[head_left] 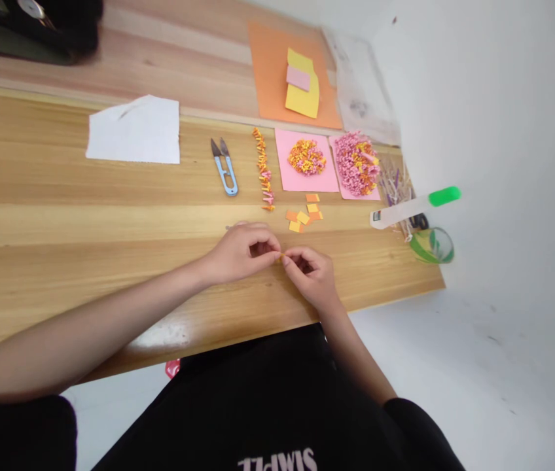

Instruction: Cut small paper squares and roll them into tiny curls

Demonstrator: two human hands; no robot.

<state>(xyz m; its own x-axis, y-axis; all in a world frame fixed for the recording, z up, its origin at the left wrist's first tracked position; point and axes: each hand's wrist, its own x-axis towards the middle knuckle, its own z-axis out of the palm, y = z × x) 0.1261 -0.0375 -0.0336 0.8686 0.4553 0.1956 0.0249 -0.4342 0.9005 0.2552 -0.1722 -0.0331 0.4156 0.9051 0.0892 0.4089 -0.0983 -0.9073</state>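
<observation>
Single head-worn camera: looks forward, steeply down, close above wooden table (61, 196).

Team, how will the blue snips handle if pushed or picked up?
Snips lie flat, so likely to slide rather than roll. Blades stand apart, so a squeeze would probably close them. Solid-looking handles suggest a stiff lift.

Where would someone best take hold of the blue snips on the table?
Probably by the blue handles of the snips, coming from the near side of the table. Their rounded end points toward that side, while the dark blades point away with tips parted. Lying flat, they should suit a pinch across both handles; the left hand is nearer.
</observation>
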